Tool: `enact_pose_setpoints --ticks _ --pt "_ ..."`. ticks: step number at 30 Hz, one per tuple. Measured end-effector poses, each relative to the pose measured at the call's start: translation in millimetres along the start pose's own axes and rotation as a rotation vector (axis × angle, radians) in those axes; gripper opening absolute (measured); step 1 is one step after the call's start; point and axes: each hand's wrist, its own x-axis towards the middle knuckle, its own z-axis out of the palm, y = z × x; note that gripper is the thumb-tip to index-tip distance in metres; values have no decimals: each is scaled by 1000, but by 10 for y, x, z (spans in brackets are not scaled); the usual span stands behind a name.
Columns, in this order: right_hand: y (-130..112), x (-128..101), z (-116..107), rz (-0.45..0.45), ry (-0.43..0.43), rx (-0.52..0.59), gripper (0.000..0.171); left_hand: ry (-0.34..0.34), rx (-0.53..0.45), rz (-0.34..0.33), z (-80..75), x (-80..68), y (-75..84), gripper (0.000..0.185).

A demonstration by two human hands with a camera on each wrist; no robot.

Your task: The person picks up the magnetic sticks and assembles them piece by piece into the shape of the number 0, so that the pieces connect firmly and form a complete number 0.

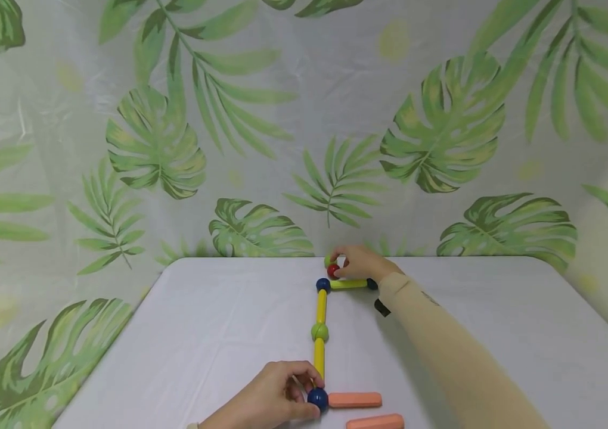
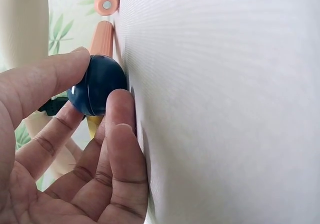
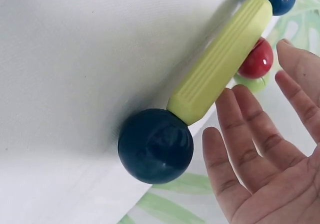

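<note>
In the head view my left hand (image 1: 277, 390) pinches a dark blue ball (image 1: 317, 399) at the near end of a chain of rods. The left wrist view shows thumb and fingertips around this ball (image 2: 97, 86). A salmon rod (image 1: 354, 400) extends right from it. Yellow rods (image 1: 321, 307) and a green ball (image 1: 319, 332) lead away to another blue ball (image 1: 323, 285). From there a yellow-green rod (image 3: 220, 61) reaches a further blue ball (image 3: 156, 146). Beyond that rod, my right hand (image 1: 360, 262) is beside a red ball (image 3: 256, 59), fingers spread and relaxed.
A second salmon rod (image 1: 375, 422) lies at the near edge. Behind the red ball is a green ball (image 1: 328, 260), close to the far edge of the white table (image 1: 218, 322). A leaf-patterned curtain (image 1: 250, 119) hangs behind.
</note>
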Motion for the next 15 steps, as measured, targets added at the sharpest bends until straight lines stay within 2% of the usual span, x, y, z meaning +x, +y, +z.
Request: enact_pose_setpoints --ticks 15 --pt "-7 76 61 -38 3 11 28 5 15 -4 -3 -2 44 27"
